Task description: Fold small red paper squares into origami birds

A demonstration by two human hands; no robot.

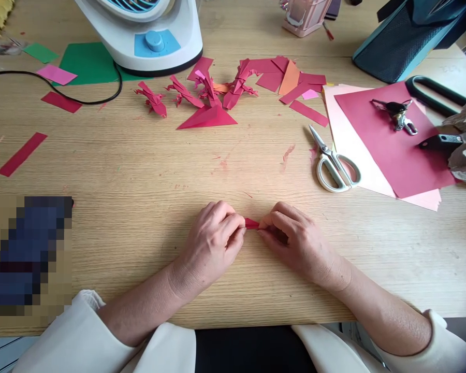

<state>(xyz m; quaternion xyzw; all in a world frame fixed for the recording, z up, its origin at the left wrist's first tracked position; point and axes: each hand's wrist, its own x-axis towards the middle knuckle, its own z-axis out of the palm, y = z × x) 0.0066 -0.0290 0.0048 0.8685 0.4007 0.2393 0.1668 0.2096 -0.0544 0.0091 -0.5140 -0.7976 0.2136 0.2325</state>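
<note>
On the pale wood-grain table (140, 171), measured from the hands, the white plastic fan base with a round blue knob (155, 41) stands at eleven o'clock. A flat crimson paper sheet (388, 150) lies at two o'clock; nearer in that direction, white-handled metal scissors (336, 166) point to eleven. The left hand (217, 238) and right hand (305, 241) each pinch one end of a small, narrow red folded paper piece (251, 224), at the near middle. Its long axis runs nine to three o'clock; its ends are hidden by fingertips.
</note>
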